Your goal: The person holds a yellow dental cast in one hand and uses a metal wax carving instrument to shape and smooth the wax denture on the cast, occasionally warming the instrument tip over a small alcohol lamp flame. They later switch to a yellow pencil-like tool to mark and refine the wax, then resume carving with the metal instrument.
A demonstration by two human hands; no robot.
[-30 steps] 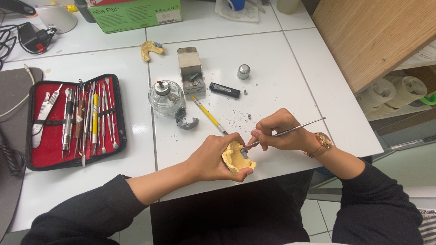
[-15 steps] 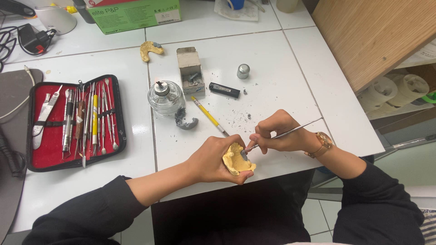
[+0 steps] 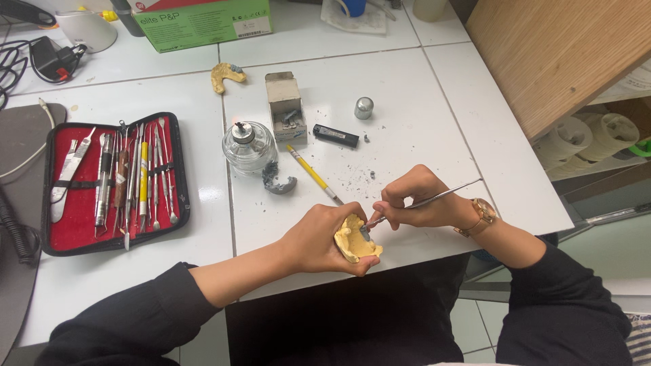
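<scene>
My left hand cups a yellow plaster dental cast at the table's front edge. My right hand, with a gold watch on its wrist, grips a thin metal instrument like a pen. The instrument's tip touches a grey patch on the cast. Both sleeves are black.
An open red-lined case of metal tools lies at the left. A glass spirit lamp, a grey wax piece, a yellow pencil-like tool, a small open box, a black lighter, a metal cap and a second yellow cast stand behind my hands.
Both hands stay at the front edge; the cast and the instrument's tip have shifted only slightly.
</scene>
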